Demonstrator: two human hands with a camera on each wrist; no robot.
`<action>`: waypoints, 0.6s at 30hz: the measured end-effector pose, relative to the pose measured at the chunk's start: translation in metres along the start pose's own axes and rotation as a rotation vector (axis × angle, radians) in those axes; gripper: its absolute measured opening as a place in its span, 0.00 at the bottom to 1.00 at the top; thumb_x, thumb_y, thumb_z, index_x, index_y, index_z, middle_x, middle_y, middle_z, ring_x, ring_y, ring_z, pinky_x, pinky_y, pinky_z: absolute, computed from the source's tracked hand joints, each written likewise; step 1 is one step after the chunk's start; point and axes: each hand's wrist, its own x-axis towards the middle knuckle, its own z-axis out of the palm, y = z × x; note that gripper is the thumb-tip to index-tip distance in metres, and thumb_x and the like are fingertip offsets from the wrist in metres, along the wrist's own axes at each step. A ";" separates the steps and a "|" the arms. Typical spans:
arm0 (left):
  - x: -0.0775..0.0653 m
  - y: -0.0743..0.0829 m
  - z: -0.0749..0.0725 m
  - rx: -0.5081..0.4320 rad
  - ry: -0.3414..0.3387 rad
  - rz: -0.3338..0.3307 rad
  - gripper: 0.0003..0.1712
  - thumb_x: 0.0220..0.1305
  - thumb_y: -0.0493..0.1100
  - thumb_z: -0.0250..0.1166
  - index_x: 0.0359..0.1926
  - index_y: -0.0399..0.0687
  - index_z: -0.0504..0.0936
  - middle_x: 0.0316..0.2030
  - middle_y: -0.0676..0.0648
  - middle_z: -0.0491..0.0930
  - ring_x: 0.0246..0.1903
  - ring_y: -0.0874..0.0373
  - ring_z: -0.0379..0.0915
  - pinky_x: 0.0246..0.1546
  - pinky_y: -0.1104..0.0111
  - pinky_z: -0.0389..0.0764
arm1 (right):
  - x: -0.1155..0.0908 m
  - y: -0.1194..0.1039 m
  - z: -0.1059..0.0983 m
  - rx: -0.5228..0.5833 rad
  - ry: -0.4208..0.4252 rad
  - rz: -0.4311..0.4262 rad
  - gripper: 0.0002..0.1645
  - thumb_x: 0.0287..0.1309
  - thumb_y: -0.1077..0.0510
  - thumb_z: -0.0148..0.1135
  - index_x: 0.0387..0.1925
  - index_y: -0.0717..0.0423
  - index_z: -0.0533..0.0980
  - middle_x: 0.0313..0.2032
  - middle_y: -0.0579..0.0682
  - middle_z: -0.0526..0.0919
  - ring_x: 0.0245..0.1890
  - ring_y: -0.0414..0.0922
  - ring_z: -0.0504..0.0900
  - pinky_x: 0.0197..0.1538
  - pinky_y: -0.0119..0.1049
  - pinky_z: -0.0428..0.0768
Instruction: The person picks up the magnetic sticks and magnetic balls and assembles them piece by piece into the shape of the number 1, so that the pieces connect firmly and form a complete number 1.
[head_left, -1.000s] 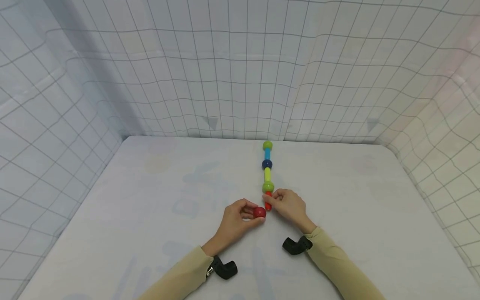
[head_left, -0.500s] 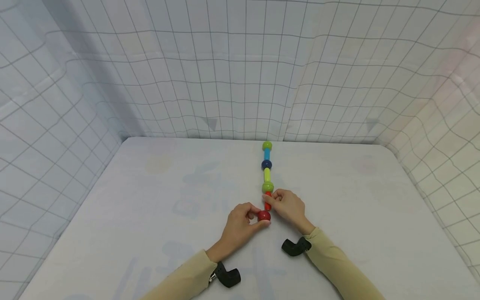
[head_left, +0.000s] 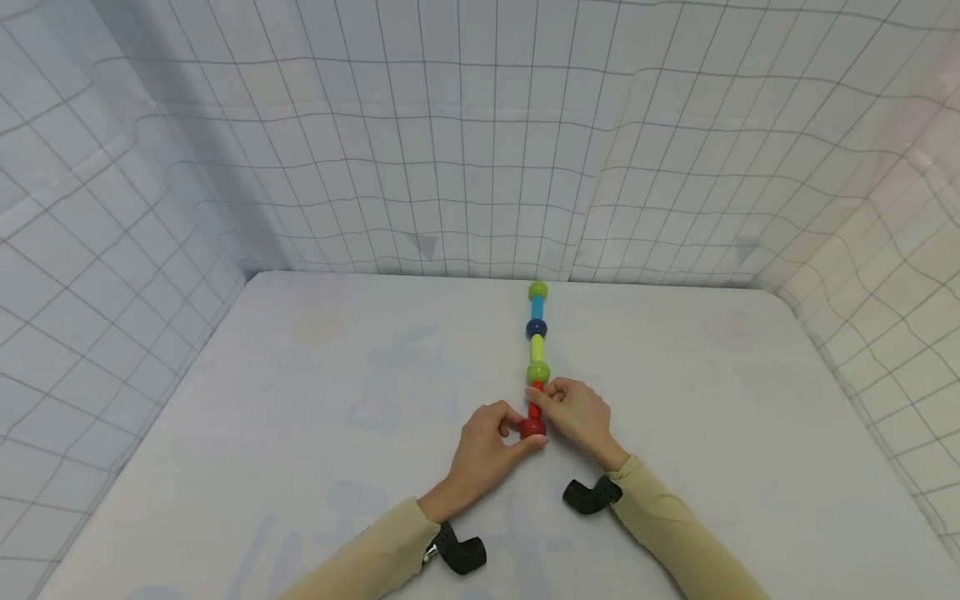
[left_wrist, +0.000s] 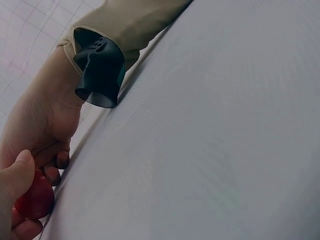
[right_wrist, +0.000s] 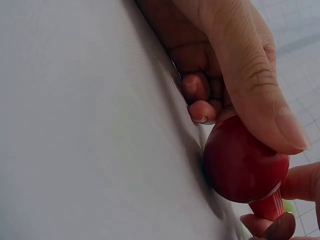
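Note:
My left hand [head_left: 486, 446] pinches a red ball [head_left: 532, 427] between thumb and fingers. My right hand [head_left: 579, 417] pinches a red stick [head_left: 536, 402] just above it. In the right wrist view the ball [right_wrist: 245, 162] meets the end of the stick [right_wrist: 268, 206]; how deep the stick sits in it cannot be told. Beyond the red stick the row runs on through a green ball [head_left: 537, 372], a yellow-green stick [head_left: 537, 348], a dark blue ball [head_left: 536, 328], a light blue stick [head_left: 537, 307] and another green ball [head_left: 537, 290].
Everything lies on a white-covered table [head_left: 300, 375]. Pale grid-patterned curtains [head_left: 480, 150] hang behind it and at both sides. A black camera mount [head_left: 461, 554] sits at the left wrist, another mount [head_left: 592, 495] at the right.
The left hand has carried the red ball rightward, from beside the red stick to its near end, where the two now touch. The right hand has stayed at the stick.

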 end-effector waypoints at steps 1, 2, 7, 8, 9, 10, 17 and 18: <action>0.000 0.000 0.000 0.003 0.001 -0.001 0.18 0.49 0.55 0.74 0.32 0.50 0.79 0.25 0.56 0.74 0.26 0.63 0.65 0.27 0.71 0.67 | 0.000 0.000 0.000 0.001 0.001 0.000 0.21 0.55 0.40 0.63 0.19 0.50 0.75 0.13 0.41 0.69 0.17 0.40 0.67 0.21 0.33 0.58; 0.001 0.001 0.001 0.004 -0.001 -0.007 0.18 0.49 0.55 0.74 0.32 0.50 0.79 0.25 0.56 0.74 0.26 0.63 0.65 0.27 0.71 0.67 | 0.000 0.000 0.000 0.001 0.002 -0.001 0.21 0.55 0.40 0.63 0.19 0.50 0.74 0.13 0.41 0.69 0.17 0.40 0.67 0.21 0.33 0.58; 0.001 0.001 0.001 0.008 -0.004 -0.013 0.18 0.49 0.56 0.74 0.32 0.51 0.79 0.26 0.57 0.75 0.27 0.63 0.65 0.27 0.71 0.68 | 0.001 0.001 -0.001 -0.004 0.001 -0.002 0.21 0.55 0.40 0.63 0.19 0.50 0.74 0.13 0.41 0.70 0.17 0.41 0.68 0.20 0.33 0.58; 0.001 0.001 0.002 0.009 -0.005 -0.013 0.18 0.49 0.56 0.74 0.32 0.51 0.79 0.26 0.57 0.76 0.27 0.63 0.65 0.28 0.71 0.68 | 0.001 0.001 -0.001 -0.007 -0.001 -0.002 0.21 0.55 0.40 0.63 0.19 0.49 0.74 0.14 0.41 0.70 0.17 0.41 0.68 0.20 0.33 0.58; 0.001 0.001 0.002 0.010 -0.007 -0.012 0.18 0.49 0.56 0.74 0.32 0.51 0.79 0.26 0.57 0.76 0.27 0.63 0.65 0.28 0.71 0.68 | 0.001 0.001 -0.001 -0.009 -0.002 -0.003 0.21 0.55 0.39 0.63 0.19 0.49 0.74 0.14 0.41 0.70 0.17 0.40 0.67 0.20 0.33 0.58; 0.001 0.000 0.002 0.010 -0.008 -0.012 0.18 0.50 0.56 0.74 0.32 0.51 0.79 0.26 0.57 0.76 0.26 0.63 0.65 0.28 0.71 0.68 | 0.001 0.001 -0.002 -0.009 -0.005 -0.002 0.21 0.55 0.39 0.63 0.19 0.49 0.74 0.14 0.41 0.70 0.17 0.40 0.68 0.20 0.33 0.58; 0.000 0.001 0.000 0.001 -0.010 -0.019 0.17 0.51 0.54 0.74 0.32 0.51 0.78 0.25 0.55 0.74 0.26 0.61 0.65 0.27 0.71 0.67 | 0.001 -0.001 -0.005 -0.023 -0.063 -0.007 0.23 0.55 0.36 0.62 0.22 0.50 0.77 0.14 0.41 0.69 0.17 0.40 0.68 0.20 0.33 0.57; 0.000 0.001 0.000 -0.001 -0.011 -0.024 0.17 0.51 0.54 0.74 0.32 0.51 0.78 0.25 0.55 0.74 0.26 0.61 0.65 0.27 0.71 0.67 | 0.001 -0.001 -0.005 -0.025 -0.075 -0.007 0.23 0.56 0.36 0.61 0.22 0.50 0.77 0.14 0.41 0.69 0.17 0.40 0.68 0.20 0.33 0.57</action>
